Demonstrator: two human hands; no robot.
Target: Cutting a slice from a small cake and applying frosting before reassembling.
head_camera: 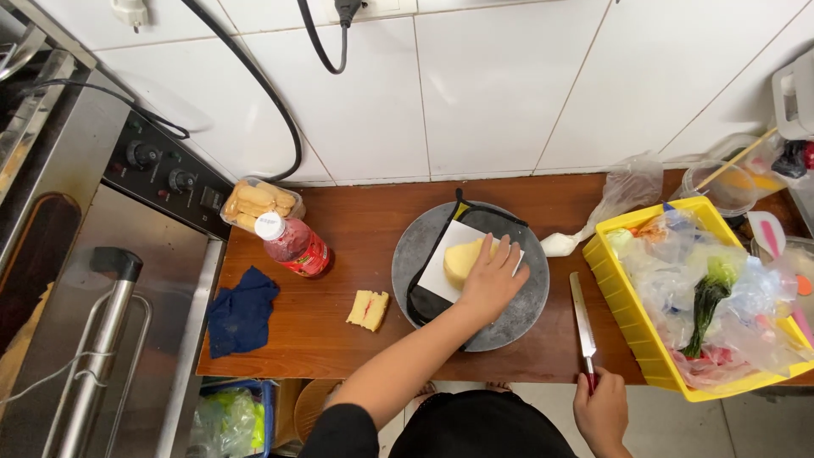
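Note:
My left hand [492, 276] rests flat on a pale yellow sponge cake piece [462, 259]. The cake sits on a white square board [447, 270] over a black mat on a round grey turntable [521, 314]. My right hand [602, 411] grips the red handle of a long knife [581, 318]. The knife lies flat on the wooden counter, to the right of the turntable, blade pointing away from me. A cut slice of cake [368, 309] with a red filling line lies on the counter left of the turntable.
A red bottle [293, 244] lies beside a tub of biscuits [259, 202]. A blue cloth [242, 312] is near the oven [102, 280]. A yellow crate [653, 356] of bagged items stands at right, with a piping bag [623, 195] behind it.

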